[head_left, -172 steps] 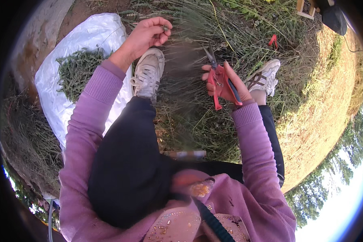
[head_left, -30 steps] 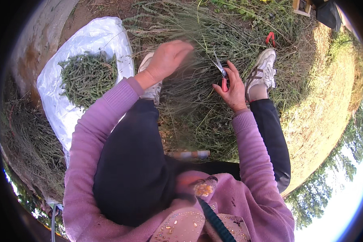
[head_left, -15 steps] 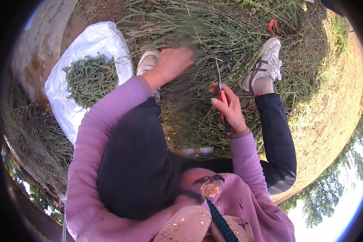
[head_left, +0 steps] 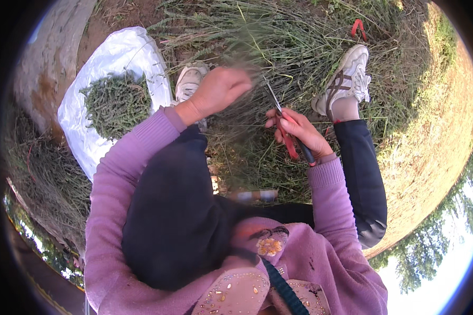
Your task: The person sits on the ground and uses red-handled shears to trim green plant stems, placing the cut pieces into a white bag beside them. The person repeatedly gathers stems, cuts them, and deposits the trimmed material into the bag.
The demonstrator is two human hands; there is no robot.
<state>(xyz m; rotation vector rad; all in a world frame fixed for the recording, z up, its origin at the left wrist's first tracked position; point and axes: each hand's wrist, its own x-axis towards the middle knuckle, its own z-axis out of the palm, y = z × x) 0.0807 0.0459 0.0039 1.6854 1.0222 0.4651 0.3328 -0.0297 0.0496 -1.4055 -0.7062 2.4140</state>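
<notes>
Already we have a heap of cuttings (head_left: pixel 115 105) on the white sack (head_left: pixel 123 52); beside it, our left hand (head_left: pixel 220 89) grips uncut stems (head_left: pixel 278 47), right hand (head_left: pixel 297 131) closed around the red shears (head_left: pixel 288 136).

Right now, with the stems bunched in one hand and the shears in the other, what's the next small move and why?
Probably close the red-handled shears across the stems just below the left hand. That hand grips a tuft of the grey-green plant, and the right hand holds the blades pointed at its base. The cuttings could then join the pile on the white sheet.
</notes>
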